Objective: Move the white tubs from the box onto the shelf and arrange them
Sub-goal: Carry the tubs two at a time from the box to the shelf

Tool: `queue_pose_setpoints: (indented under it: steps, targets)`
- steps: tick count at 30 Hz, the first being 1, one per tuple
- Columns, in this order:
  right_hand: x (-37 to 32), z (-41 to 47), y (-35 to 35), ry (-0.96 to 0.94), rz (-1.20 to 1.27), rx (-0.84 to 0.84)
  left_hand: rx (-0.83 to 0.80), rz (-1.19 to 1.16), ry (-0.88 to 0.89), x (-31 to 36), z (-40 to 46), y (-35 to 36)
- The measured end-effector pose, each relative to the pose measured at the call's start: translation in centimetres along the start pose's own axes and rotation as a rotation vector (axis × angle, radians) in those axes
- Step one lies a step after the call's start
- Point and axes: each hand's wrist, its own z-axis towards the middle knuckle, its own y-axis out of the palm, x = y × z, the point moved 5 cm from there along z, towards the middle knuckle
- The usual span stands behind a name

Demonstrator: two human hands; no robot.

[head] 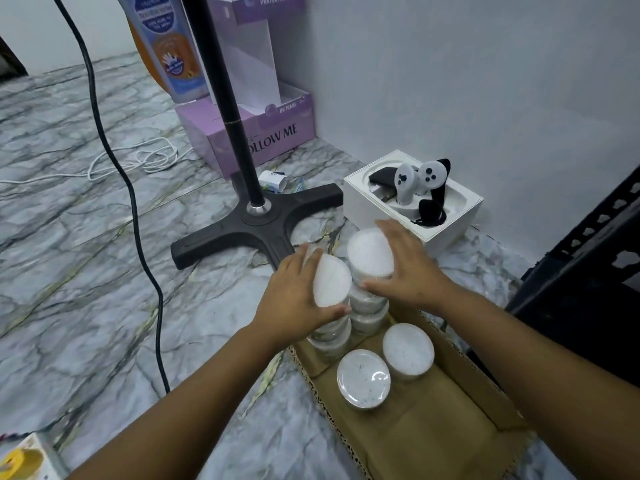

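Note:
A brown cardboard box (446, 410) lies open on the marble floor, lower right. At its far end stand two tall stacks of white tubs. My left hand (294, 292) grips the left stack (331, 282) near its top, tilting it. My right hand (408, 268) wraps the top of the right stack (370, 252). Two more white tubs (363, 378) (408, 351) stand inside the box, closer to me. A dark perforated shelf frame (595, 258) rises at the right edge.
A black fan stand with a cross base (256, 220) is just beyond the box. A white box holding controllers (412, 199) sits against the wall. A purple carton (249, 133), a black cable (138, 220) and a white cord (138, 161) lie on the floor.

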Motion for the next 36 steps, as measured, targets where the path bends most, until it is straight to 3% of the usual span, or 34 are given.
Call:
queue_pose_setpoints:
  steps: [3, 5, 10, 18, 36]
  targets:
    - [1.2, -1.5, 0.5, 0.09, 0.279, 0.151, 0.108, -0.367, -0.089, -0.9, -1.4, 0.4]
    - [2.1, -2.1, 1.5, 0.14, 0.391, 0.168, 0.135, -0.568, -0.195, -2.1, -2.3, 1.5]
    - [3.0, -1.6, 3.4, 0.217, 0.559, 0.163, 0.09, -0.787, -0.286, -3.5, -3.1, 4.1]
    - [3.3, -0.1, 4.4, 0.22, 0.731, 0.16, 0.079, -0.826, -0.25, -3.8, -2.1, 5.2]
    - [3.3, -0.4, 5.4, 0.262, 0.77, 0.276, 0.119, -0.83, -0.231, -4.3, -0.8, 5.2]
